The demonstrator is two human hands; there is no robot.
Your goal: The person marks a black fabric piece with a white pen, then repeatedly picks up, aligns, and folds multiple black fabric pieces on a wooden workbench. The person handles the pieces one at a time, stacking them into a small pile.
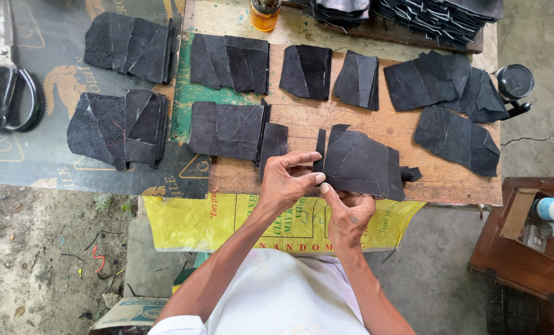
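Both hands meet at the near edge of the wooden board (301, 127) — the left hand (286, 181) pinches the edge of a stack of black leather pieces (360, 164) between thumb and fingers, and the right hand (349, 214) grips the stack's lower edge, fingers curled shut. More black pieces (230, 62) lie spread beyond.

Leather stacks (227, 62) in rows on wooden board (301, 121), scissors (4, 74) far left, jar (264, 13) behind

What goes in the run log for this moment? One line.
left hand: pinching black leather piece | right hand: gripping its near edge | surface: wooden board
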